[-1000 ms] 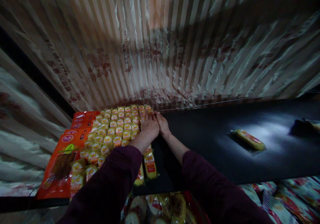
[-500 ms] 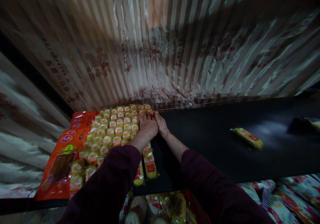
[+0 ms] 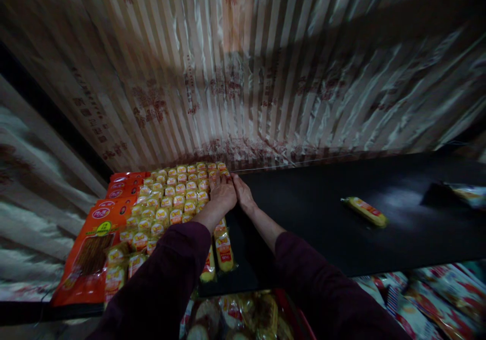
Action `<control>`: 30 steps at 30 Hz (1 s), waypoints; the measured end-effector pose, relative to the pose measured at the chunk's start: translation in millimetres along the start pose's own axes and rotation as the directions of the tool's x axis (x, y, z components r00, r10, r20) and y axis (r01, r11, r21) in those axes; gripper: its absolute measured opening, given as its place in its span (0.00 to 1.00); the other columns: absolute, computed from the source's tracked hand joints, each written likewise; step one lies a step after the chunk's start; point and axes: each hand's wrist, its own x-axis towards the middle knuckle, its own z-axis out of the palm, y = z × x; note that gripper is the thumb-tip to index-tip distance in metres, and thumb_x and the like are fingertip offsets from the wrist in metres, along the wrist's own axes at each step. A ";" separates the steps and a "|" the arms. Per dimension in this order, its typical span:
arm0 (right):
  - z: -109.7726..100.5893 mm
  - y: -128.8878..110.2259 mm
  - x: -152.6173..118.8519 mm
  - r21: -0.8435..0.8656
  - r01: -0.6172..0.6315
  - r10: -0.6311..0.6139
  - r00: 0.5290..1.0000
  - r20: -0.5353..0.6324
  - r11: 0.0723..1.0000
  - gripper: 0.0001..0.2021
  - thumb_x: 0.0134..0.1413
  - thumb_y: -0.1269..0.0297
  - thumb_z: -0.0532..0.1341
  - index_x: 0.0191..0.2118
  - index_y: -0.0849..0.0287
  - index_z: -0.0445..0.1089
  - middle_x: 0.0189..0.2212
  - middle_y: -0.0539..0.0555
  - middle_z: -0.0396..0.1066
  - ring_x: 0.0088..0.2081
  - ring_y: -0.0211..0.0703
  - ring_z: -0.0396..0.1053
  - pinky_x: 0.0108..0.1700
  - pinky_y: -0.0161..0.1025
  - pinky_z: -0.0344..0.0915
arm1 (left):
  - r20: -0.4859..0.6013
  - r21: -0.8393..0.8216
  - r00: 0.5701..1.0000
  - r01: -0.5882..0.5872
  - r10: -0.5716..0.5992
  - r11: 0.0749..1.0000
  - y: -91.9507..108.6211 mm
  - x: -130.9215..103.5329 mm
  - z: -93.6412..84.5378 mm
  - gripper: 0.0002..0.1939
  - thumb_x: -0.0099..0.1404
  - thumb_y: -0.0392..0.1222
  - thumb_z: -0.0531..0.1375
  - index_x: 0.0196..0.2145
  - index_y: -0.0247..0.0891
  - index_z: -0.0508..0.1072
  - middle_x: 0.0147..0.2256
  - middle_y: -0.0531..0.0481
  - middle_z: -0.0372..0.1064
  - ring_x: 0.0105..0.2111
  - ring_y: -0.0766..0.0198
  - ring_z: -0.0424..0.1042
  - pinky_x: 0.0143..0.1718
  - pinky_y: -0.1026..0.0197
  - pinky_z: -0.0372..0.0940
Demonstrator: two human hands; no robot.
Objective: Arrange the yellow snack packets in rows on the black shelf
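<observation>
Rows of yellow wrapped snack cakes are stacked on the left part of a black shelf. My left hand lies flat with fingers stretched out on the back right cakes. Just right of it, my right hand is held straight-fingered against the right side of the stack. Neither hand is wrapped round a cake. One wrapped cake lies in front of my left hand, at the stack's front right. Another single cake lies apart on the shelf to the right.
Orange snack bags overlap at the shelf's left end. A striped curtain hangs behind. Below the front edge are a red container of packaged food and red-and-white packets. Another packet lies at the far right.
The camera view has shifted slightly, so the cakes on the shelf appear a little further left. Both hands keep nearly the same place at the stack's right side.
</observation>
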 end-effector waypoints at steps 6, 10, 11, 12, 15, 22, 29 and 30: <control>-3.0 -9.1 -8.9 -0.062 -0.063 0.064 0.998 0.020 0.996 0.29 0.61 0.43 0.43 0.52 0.58 0.69 0.54 0.56 0.68 0.59 0.46 0.61 0.64 0.46 0.51 | -0.032 0.004 0.999 -0.019 0.019 1.000 -2.4 -0.4 3.7 0.25 0.66 0.35 0.42 0.58 0.30 0.63 0.62 0.37 0.55 0.65 0.48 0.41 0.64 0.40 0.33; -1.1 -9.3 -9.3 -0.012 -0.059 0.060 0.998 0.028 0.998 0.30 0.61 0.43 0.44 0.53 0.58 0.68 0.55 0.56 0.67 0.59 0.45 0.61 0.65 0.46 0.51 | -0.022 0.001 1.000 -0.022 0.022 1.000 -4.0 1.5 3.3 0.25 0.67 0.36 0.41 0.58 0.33 0.63 0.62 0.40 0.55 0.66 0.48 0.41 0.64 0.41 0.33; -0.7 -9.3 -9.4 -0.012 -0.053 0.054 0.998 0.030 0.999 0.29 0.61 0.43 0.44 0.53 0.58 0.68 0.55 0.56 0.67 0.59 0.45 0.61 0.65 0.46 0.51 | -0.023 -0.002 0.999 -0.023 0.023 1.000 -4.4 1.7 3.1 0.25 0.67 0.36 0.41 0.57 0.33 0.64 0.62 0.41 0.55 0.66 0.48 0.41 0.64 0.41 0.33; -0.4 -9.3 -9.5 -0.017 -0.050 0.050 0.998 0.037 0.999 0.29 0.61 0.44 0.44 0.54 0.58 0.68 0.56 0.56 0.67 0.60 0.45 0.61 0.65 0.46 0.50 | -0.027 -0.005 0.999 -0.023 0.023 1.000 -4.8 1.9 3.2 0.25 0.67 0.36 0.41 0.57 0.32 0.64 0.61 0.41 0.56 0.66 0.47 0.40 0.64 0.41 0.34; -0.2 -9.6 -10.2 -0.044 -0.055 0.057 0.997 0.055 0.998 0.28 0.62 0.46 0.44 0.55 0.59 0.67 0.57 0.56 0.65 0.61 0.45 0.59 0.65 0.46 0.50 | -0.040 -0.004 0.999 -0.021 0.021 1.000 -6.5 1.7 4.9 0.25 0.67 0.36 0.41 0.57 0.32 0.65 0.61 0.39 0.56 0.65 0.46 0.41 0.64 0.41 0.34; 1.0 -8.6 -9.4 -0.085 -0.044 0.049 0.997 0.059 0.995 0.28 0.62 0.45 0.44 0.55 0.58 0.67 0.57 0.55 0.65 0.61 0.46 0.59 0.65 0.46 0.51 | -0.038 -0.019 0.999 -0.035 0.034 0.999 -9.0 1.3 6.1 0.24 0.67 0.35 0.42 0.57 0.31 0.64 0.61 0.38 0.55 0.65 0.46 0.43 0.63 0.39 0.35; 2.4 -8.6 -10.3 -0.113 -0.035 0.041 0.998 0.050 0.993 0.31 0.61 0.43 0.43 0.58 0.60 0.64 0.59 0.56 0.62 0.62 0.46 0.57 0.66 0.45 0.49 | -0.049 -0.034 0.998 -0.045 0.043 0.998 -10.5 4.2 7.5 0.24 0.67 0.34 0.41 0.57 0.29 0.64 0.61 0.37 0.55 0.65 0.45 0.43 0.63 0.39 0.34; 2.5 -8.6 -10.4 -0.118 -0.030 0.036 0.998 0.047 0.993 0.31 0.61 0.44 0.43 0.58 0.60 0.64 0.59 0.56 0.62 0.62 0.46 0.56 0.66 0.46 0.48 | -0.051 -0.041 0.998 -0.044 0.042 0.998 -10.8 3.9 7.4 0.24 0.67 0.34 0.41 0.57 0.29 0.64 0.61 0.37 0.55 0.64 0.46 0.44 0.63 0.39 0.35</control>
